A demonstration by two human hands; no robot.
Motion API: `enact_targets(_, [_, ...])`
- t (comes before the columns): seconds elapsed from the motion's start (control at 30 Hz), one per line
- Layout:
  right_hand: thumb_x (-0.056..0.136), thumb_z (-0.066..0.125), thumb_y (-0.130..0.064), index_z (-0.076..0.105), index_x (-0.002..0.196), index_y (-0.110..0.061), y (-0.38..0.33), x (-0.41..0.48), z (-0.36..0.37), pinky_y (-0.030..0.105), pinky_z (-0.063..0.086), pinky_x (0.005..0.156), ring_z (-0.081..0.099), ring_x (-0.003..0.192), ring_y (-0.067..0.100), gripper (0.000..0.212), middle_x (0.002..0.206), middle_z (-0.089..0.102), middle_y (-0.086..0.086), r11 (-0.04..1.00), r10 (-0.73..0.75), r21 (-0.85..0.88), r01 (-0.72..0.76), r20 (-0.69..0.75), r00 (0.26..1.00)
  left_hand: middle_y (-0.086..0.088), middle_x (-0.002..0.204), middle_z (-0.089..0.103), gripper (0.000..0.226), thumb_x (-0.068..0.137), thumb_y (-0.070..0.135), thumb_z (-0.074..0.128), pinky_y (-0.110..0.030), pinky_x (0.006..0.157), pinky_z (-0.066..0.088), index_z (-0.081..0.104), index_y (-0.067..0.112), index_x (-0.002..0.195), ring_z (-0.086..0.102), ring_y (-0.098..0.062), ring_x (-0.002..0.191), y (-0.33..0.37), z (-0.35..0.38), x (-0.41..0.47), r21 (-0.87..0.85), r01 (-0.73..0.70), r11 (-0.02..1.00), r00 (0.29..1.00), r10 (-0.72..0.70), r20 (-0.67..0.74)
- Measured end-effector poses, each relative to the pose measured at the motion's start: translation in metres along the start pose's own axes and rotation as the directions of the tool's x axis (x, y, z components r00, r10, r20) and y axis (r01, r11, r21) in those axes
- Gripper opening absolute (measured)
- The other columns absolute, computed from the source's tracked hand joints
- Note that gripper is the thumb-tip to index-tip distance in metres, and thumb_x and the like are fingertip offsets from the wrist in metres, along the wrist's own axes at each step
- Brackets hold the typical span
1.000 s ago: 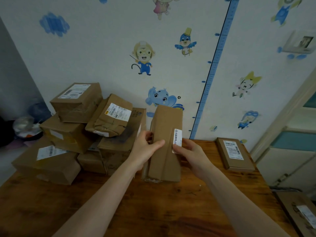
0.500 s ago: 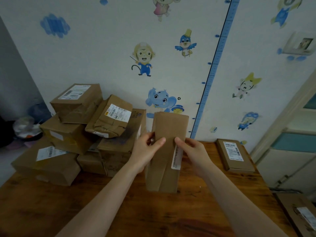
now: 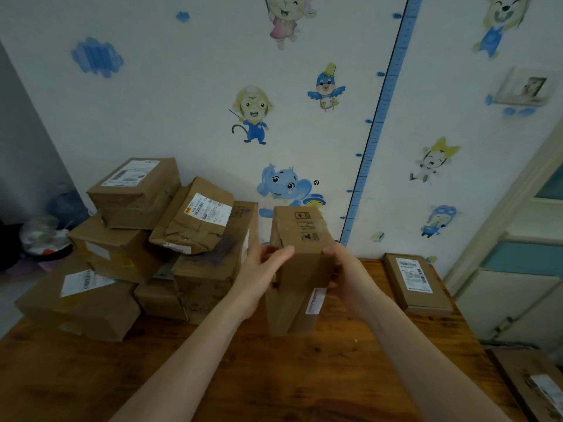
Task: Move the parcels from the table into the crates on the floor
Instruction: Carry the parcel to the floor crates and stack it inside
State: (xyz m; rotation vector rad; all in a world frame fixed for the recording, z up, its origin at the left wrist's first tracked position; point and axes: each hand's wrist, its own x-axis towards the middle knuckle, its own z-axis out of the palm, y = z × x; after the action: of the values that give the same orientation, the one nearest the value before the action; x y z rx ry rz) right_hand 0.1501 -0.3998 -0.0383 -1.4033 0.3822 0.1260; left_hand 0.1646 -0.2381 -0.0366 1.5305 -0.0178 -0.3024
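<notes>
A pale wall [image 3: 170,117] carries cartoon stickers — a monkey [image 3: 252,117], a blue bird [image 3: 326,88], a blue elephant [image 3: 281,185], a blue cloud [image 3: 97,57] — beside a blue height ruler [image 3: 387,95]. A cream door [image 3: 511,287] with teal panels stands at the right.

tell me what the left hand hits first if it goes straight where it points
The tall parcel it grips: the left hand points right, into the parcel's left side. Beyond it, probably the right hand, though depth is unclear.

Bare left hand [image 3: 259,278], bare right hand [image 3: 347,272], slim wrists, slender fingers [image 3: 281,253], left forearm [image 3: 210,348] and right forearm [image 3: 411,345] both uncovered up to the lower edge of view
</notes>
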Motion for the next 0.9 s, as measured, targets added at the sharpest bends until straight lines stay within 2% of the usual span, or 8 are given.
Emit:
enact_targets(0.1, [0.089,0.056,-0.039,0.052,0.121,-0.022,0.001,-0.001,-0.004,0.040,0.047,0.088,0.053,0.109,0.023,0.037,0.119,0.056,0.005,1.000,-0.012,-0.007,0.012,0.031,0.999,-0.003,0.126,0.053,0.053,0.084,0.028,0.068,-0.036,0.082,0.055,0.039,0.022,0.128,0.057,-0.013,0.104,-0.001,-0.001,0.001,-0.017,0.019,1.000,0.999,-0.019,0.041])
enact_targets(0.2, [0.083,0.064,-0.040,0.058,0.112,-0.023,0.001,-0.002,-0.009,0.035,0.048,0.084,0.056,0.106,0.022,0.034,0.115,0.061,0.004,0.998,-0.061,-0.008,0.062,0.035,0.998,-0.003,0.145,0.038,0.093,0.073,0.039,0.074,-0.031,0.068,0.056,0.017,0.036,0.146,0.051,-0.021,0.119,0.001,-0.004,-0.001,-0.012,0.006,1.000,0.998,-0.006,0.055])
enact_targets(0.3, [0.081,0.064,-0.023,0.062,0.108,-0.018,0.002,-0.005,-0.017,0.033,0.047,0.078,0.058,0.101,0.024,0.028,0.110,0.064,0.010,0.994,-0.100,0.050,0.097,0.062,0.993,-0.001,0.149,0.033,0.098,0.076,0.044,0.066,-0.031,0.058,0.054,0.001,0.041,0.149,0.053,-0.023,0.115,0.019,-0.009,-0.003,-0.095,0.041,0.995,0.998,-0.036,0.055])
enact_targets(0.43, [0.081,0.059,-0.030,0.062,0.109,-0.017,0.003,-0.005,-0.018,0.037,0.045,0.076,0.057,0.099,0.027,0.030,0.103,0.066,0.009,0.983,-0.100,0.162,0.090,0.051,0.994,0.003,0.132,0.050,0.061,0.067,0.045,0.070,-0.048,0.081,0.055,0.041,0.048,0.120,0.055,-0.020,0.109,0.029,-0.015,0.000,-0.061,0.027,0.998,0.992,-0.020,0.121])
enact_targets(0.57, [0.091,0.047,-0.049,0.064,0.112,-0.015,0.005,0.002,-0.015,0.041,0.048,0.079,0.062,0.101,0.030,0.044,0.105,0.070,0.012,0.969,0.013,0.249,-0.005,-0.033,0.999,0.000,0.118,0.052,0.048,0.066,0.045,0.065,-0.046,0.081,0.055,0.049,0.036,0.110,0.056,-0.020,0.104,0.028,-0.006,-0.006,-0.172,-0.025,0.985,0.996,0.038,0.074])
enact_targets(0.7, [0.088,0.059,-0.037,0.067,0.101,-0.011,0.012,0.005,-0.014,0.048,0.050,0.078,0.063,0.096,0.034,0.031,0.099,0.070,0.018,0.939,0.193,0.301,-0.164,-0.069,0.979,-0.003,0.118,0.055,0.051,0.067,0.039,0.067,-0.051,0.089,0.052,0.052,0.022,0.113,0.057,-0.022,0.107,0.020,-0.001,-0.010,-0.156,-0.075,0.985,0.995,0.084,0.051])
enact_targets(0.83, [0.083,0.065,-0.037,0.067,0.108,-0.011,0.020,0.005,-0.015,0.049,0.051,0.078,0.063,0.100,0.036,0.037,0.099,0.072,0.019,0.921,0.249,0.315,-0.230,-0.019,0.968,-0.005,0.120,0.055,0.036,0.080,0.028,0.067,-0.050,0.093,0.050,0.051,0.021,0.113,0.057,-0.023,0.109,0.015,-0.008,-0.008,-0.148,-0.044,0.988,0.995,0.058,0.087])
enact_targets(0.9, [0.082,0.067,-0.034,0.062,0.115,-0.009,0.018,0.005,-0.015,0.047,0.053,0.075,0.065,0.096,0.035,0.041,0.101,0.071,0.018,0.935,0.214,0.302,-0.188,-0.055,0.975,-0.007,0.117,0.057,0.046,0.073,0.045,0.066,-0.046,0.095,0.048,0.052,0.020,0.110,0.057,-0.023,0.108,0.014,-0.012,-0.006,-0.085,-0.017,0.996,0.997,0.023,0.070])
